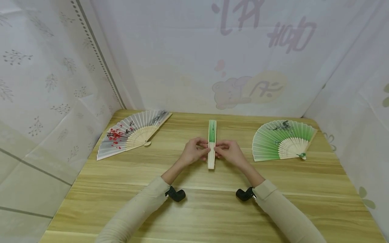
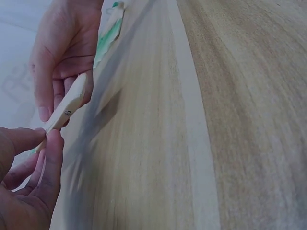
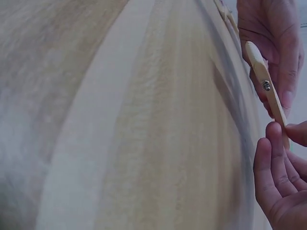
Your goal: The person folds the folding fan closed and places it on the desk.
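fan (image 1: pixel 212 144) folded over table (image 1: pixel 209 212), pivot end toward 6 o'clock; left hand (image 1: pixel 193 151) pinches its 9 o'clock edge, right hand (image 1: pixel 231 152) its 3. likely light, leaf (image 1: pixel 212 131) fragile; grip stiffer ribs (image 1: pixel 211 158).

The place looks like a makeshift curtained booth, in what building cannot be told: pale printed hangings (image 1: pixel 170 67) enclose a wood-grain table (image 1: pixel 209 216) on three sides, the back one bearing a cartoon bear (image 1: pixel 230 93) and lettering (image 1: pixel 291 35), the left one leafy sprigs (image 1: pixel 35 127).

Wood-grain table (image 1: pixel 209 216) — grey floral fan (image 1: pixel 132 134) left, green fan (image 1: pixel 281 141) right — both spread.
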Demonstrator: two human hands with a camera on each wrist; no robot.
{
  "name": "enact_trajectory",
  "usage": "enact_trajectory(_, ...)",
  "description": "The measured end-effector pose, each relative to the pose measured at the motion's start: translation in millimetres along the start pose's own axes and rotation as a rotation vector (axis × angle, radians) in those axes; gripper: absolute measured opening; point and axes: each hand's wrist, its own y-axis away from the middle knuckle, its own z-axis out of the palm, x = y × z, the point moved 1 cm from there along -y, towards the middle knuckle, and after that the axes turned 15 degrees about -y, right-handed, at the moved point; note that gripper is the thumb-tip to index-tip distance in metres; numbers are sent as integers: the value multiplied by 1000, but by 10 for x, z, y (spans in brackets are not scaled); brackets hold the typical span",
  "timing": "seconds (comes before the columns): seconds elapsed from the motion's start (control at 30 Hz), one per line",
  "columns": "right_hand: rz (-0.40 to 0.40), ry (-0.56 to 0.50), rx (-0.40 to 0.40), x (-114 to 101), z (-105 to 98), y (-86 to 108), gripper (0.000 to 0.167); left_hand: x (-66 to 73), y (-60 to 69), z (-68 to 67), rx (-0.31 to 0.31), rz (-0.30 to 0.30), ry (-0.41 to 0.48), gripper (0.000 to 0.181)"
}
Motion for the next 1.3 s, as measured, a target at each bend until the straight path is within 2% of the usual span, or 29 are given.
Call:
enact_trajectory(0.2,18,37,3,-5,21,2,20,-8,-8,11,-13,-21,-14,29)
enact_trajectory(0.43,20,14,-19,-333,126,143,21,-12,2,16,-24,-23,-44,28)
enact_trajectory(0.53,16,17,-23,-363,132,168,22,-22,2,25,-20,-18,-42,27)
enact_trajectory(0.63,20,20,-23,-348,118,170,24,-15,-1,31,-19,-17,-36,28)
enact_trajectory(0.87,8,52,-4,21,5,25,26,8,-4,36,-29,-30,-50,27)
enact_trajectory(1.3,14,132,16,-3,37,21,22,-17,-5,40,-50,-32,-84,28)
